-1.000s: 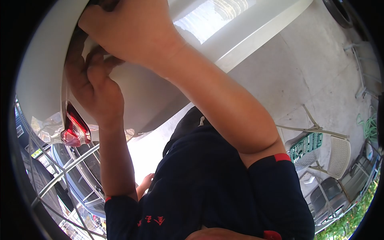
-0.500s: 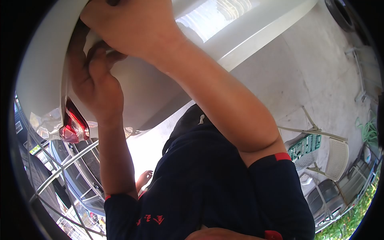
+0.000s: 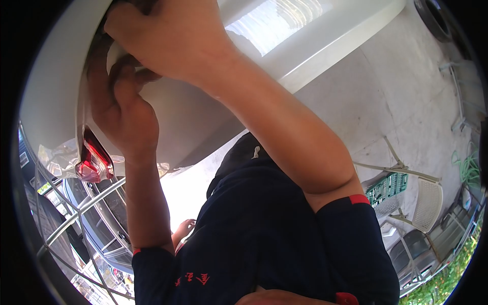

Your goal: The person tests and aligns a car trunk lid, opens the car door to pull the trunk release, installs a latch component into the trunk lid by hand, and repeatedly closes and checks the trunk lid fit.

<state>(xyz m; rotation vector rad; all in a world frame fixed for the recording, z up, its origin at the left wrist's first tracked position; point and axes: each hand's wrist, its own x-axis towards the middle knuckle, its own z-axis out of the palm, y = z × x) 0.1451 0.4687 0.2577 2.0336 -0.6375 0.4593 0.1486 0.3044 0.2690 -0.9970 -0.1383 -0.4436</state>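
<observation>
Against a pale car body panel [image 3: 183, 122], both hands work close together at the upper left. My left hand [image 3: 124, 109] is curled by the panel's edge, its fingers bent around something hidden in the shadow. Above it and partly covering it, my right hand [image 3: 170, 38] is closed, with its fingertips out of sight near the top edge. A dark thing [image 3: 144, 5] shows beside its fingers, too little of it to name. Below my left hand is the red tail light [image 3: 95, 161].
Another person's hand [image 3: 184, 229] shows beside my left sleeve. A metal railing [image 3: 84, 208] crosses the lower left, with a car [image 3: 109, 213] behind it. At right are a chair [image 3: 428, 202], a green crate [image 3: 389, 188], green hose [image 3: 466, 162] and a tyre [image 3: 432, 19].
My right hand has turned slightly, and more of the dark area shows beside its fingers. My left hand keeps almost the same place by the panel edge.
</observation>
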